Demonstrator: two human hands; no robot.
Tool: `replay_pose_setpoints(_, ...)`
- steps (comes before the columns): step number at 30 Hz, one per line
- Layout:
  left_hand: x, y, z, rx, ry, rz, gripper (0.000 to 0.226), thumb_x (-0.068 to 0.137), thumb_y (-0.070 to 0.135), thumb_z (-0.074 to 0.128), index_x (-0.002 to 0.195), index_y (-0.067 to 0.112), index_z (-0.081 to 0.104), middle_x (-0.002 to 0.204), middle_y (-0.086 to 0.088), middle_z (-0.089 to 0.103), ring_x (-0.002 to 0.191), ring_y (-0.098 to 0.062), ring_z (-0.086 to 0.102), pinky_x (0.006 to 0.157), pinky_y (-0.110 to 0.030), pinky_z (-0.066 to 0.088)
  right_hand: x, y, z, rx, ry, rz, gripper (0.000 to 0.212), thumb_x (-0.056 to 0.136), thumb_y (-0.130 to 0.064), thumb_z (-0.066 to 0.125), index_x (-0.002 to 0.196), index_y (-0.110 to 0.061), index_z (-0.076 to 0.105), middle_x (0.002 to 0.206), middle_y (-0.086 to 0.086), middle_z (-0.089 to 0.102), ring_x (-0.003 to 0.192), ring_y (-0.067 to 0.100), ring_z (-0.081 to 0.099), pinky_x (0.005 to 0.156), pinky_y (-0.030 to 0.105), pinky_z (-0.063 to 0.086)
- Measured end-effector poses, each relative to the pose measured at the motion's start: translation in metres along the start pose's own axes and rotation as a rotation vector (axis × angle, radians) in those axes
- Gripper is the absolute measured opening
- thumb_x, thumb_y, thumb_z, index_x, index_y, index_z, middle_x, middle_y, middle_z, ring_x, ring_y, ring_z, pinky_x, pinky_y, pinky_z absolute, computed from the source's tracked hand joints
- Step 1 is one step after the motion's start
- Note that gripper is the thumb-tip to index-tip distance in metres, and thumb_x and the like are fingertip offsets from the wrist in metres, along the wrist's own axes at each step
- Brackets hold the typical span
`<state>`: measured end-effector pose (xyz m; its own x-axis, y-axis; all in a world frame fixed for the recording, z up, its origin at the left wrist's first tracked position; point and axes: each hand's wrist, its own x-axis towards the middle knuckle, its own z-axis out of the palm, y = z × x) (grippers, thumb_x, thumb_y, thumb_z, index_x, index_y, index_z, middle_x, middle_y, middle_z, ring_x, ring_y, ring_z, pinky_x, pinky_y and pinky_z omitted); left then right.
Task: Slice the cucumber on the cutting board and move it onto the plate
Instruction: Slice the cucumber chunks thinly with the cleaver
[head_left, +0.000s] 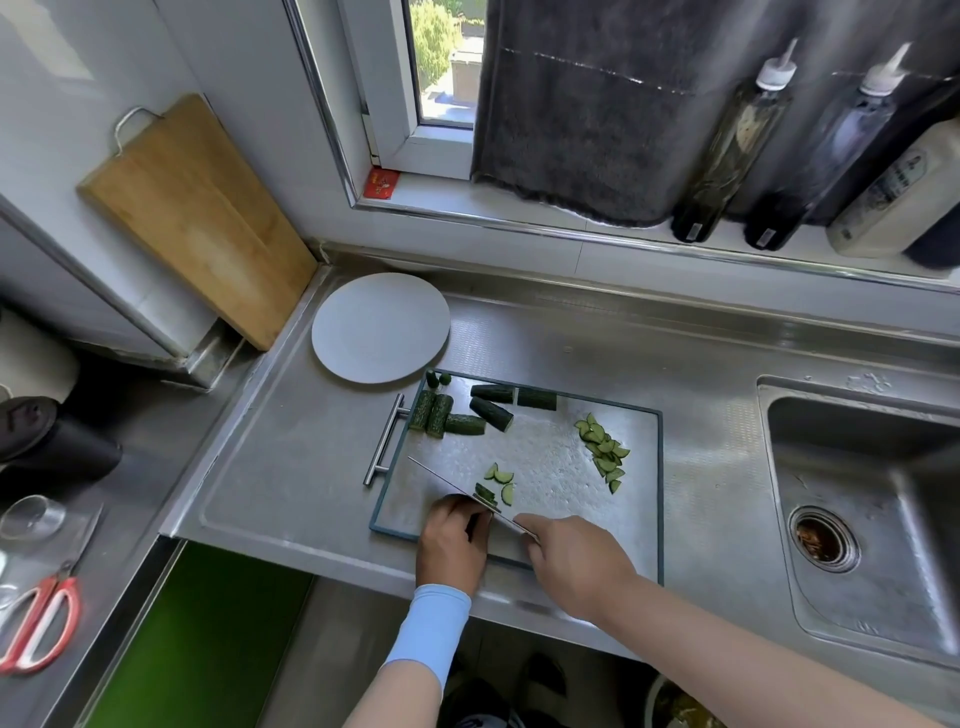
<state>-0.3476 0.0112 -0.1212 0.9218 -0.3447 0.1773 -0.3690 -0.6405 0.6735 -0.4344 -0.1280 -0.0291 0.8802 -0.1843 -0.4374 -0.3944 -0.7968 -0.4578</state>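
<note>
Head view, as I read it from my remote station. Steel counter (291, 467) with sink (857, 499) at the right; on the counter lies the dark-framed cutting board (545, 457), its bar handle toward the left; the round white plate (381, 328) sits just beyond the board's far-left corner. Right hand (576, 558) wraps the handle of the knife (452, 483), with the blade angled away to the left over the near part of the board; left hand (452, 540), fingers curled, pins the cucumber piece (485, 492) against the blade. Uncut cucumber chunks (491, 413) lie along the board's far edge; a pile of slices (605, 449) sits toward its right side; 3 half-moon slices (501, 478) lie just beyond the blade.
</note>
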Motion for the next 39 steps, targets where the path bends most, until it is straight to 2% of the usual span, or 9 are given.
replay_pose_setpoints(3, 0.000, 0.001, -0.001, 0.008, -0.012, -0.016, 0.016, 0.073, 0.005, 0.079, 0.084, 0.015, 0.074, 0.090, -0.004, 0.067, 0.084, -0.018, 0.058, 0.081, -0.014, 0.040, -0.008, 0.005, -0.002, 0.004, 0.010, -0.005, 0.033, 0.103, -0.026, 0.037, 0.127, -0.026, 0.058, 0.095, 0.005, 0.071, 0.088, 0.027, 0.063, 0.078, 0.037, 0.052)
replay_pose_setpoints(7, 0.000, 0.000, -0.002, 0.004, -0.023, -0.010, 0.016, 0.074, 0.003, 0.076, 0.084, 0.015, 0.073, 0.088, -0.003, 0.066, 0.083, -0.020, 0.058, 0.079, -0.021, 0.046, -0.013, 0.010, -0.003, -0.019, 0.005, -0.012, 0.023, 0.102, -0.026, 0.037, 0.110, -0.026, 0.059, 0.086, 0.003, 0.068, 0.078, 0.028, 0.057, 0.070, 0.036, 0.049)
replay_pose_setpoints(12, 0.000, 0.000, -0.002, -0.004, -0.020, -0.027, 0.015, 0.074, 0.005, 0.077, 0.083, 0.016, 0.074, 0.088, -0.002, 0.066, 0.082, -0.019, 0.059, 0.079, -0.019, 0.045, -0.009, 0.007, -0.001, 0.008, -0.010, 0.015, 0.024, 0.102, -0.025, 0.037, 0.109, -0.028, 0.060, 0.086, 0.001, 0.067, 0.082, 0.027, 0.059, 0.071, 0.035, 0.050)
replay_pose_setpoints(15, 0.000, -0.002, 0.000, -0.013, -0.023, -0.025, 0.016, 0.073, 0.004, 0.079, 0.082, 0.016, 0.074, 0.086, -0.001, 0.066, 0.081, -0.019, 0.059, 0.077, -0.017, 0.044, -0.002, 0.003, 0.000, 0.006, -0.040, 0.023, 0.022, 0.099, -0.020, 0.039, 0.082, -0.031, 0.049, 0.069, -0.005, 0.051, 0.074, 0.024, 0.051, 0.054, 0.028, 0.035)
replay_pose_setpoints(18, -0.001, -0.003, 0.001, -0.019, -0.032, -0.018, 0.018, 0.072, 0.003, 0.079, 0.084, 0.016, 0.075, 0.087, -0.001, 0.066, 0.082, -0.019, 0.060, 0.077, -0.014, 0.041, 0.007, -0.001, 0.001, 0.011, -0.058, 0.044, 0.031, 0.096, -0.017, 0.039, 0.069, -0.031, 0.037, 0.064, -0.006, 0.043, 0.071, 0.023, 0.046, 0.053, 0.029, 0.030)
replay_pose_setpoints(25, 0.000, -0.005, -0.001, -0.007, -0.034, 0.034, 0.020, 0.072, 0.001, 0.079, 0.086, 0.014, 0.075, 0.090, -0.003, 0.065, 0.089, -0.016, 0.054, 0.080, -0.015, 0.039, 0.011, -0.004, 0.003, 0.004, -0.041, 0.010, 0.018, 0.098, -0.019, 0.039, 0.093, -0.030, 0.052, 0.072, -0.005, 0.048, 0.072, 0.023, 0.045, 0.058, 0.032, 0.034)
replay_pose_setpoints(29, -0.002, -0.003, 0.000, -0.013, -0.023, -0.011, 0.017, 0.073, 0.004, 0.079, 0.084, 0.016, 0.074, 0.087, -0.002, 0.064, 0.085, -0.016, 0.056, 0.078, -0.019, 0.044, 0.007, -0.002, 0.004, 0.007, -0.034, -0.004, 0.014, 0.098, -0.021, 0.040, 0.088, -0.030, 0.044, 0.066, -0.006, 0.042, 0.071, 0.024, 0.045, 0.052, 0.028, 0.030)
replay_pose_setpoints(33, -0.002, -0.002, -0.001, -0.005, -0.020, -0.044, 0.015, 0.074, 0.006, 0.079, 0.084, 0.016, 0.074, 0.089, -0.003, 0.066, 0.084, -0.020, 0.060, 0.080, -0.017, 0.042, -0.006, 0.003, 0.002, 0.017, 0.002, -0.014, 0.019, 0.101, -0.025, 0.038, 0.104, -0.029, 0.057, 0.077, -0.005, 0.056, 0.072, 0.022, 0.050, 0.062, 0.033, 0.039)
replay_pose_setpoints(39, -0.002, -0.005, 0.001, 0.032, -0.027, -0.031, 0.015, 0.074, 0.005, 0.077, 0.084, 0.015, 0.073, 0.090, -0.004, 0.066, 0.085, -0.021, 0.061, 0.084, -0.019, 0.042, -0.019, 0.009, -0.002, 0.001, 0.014, -0.024, 0.023, 0.104, -0.027, 0.037, 0.107, -0.027, 0.060, 0.080, -0.001, 0.064, 0.073, 0.023, 0.054, 0.070, 0.036, 0.048)
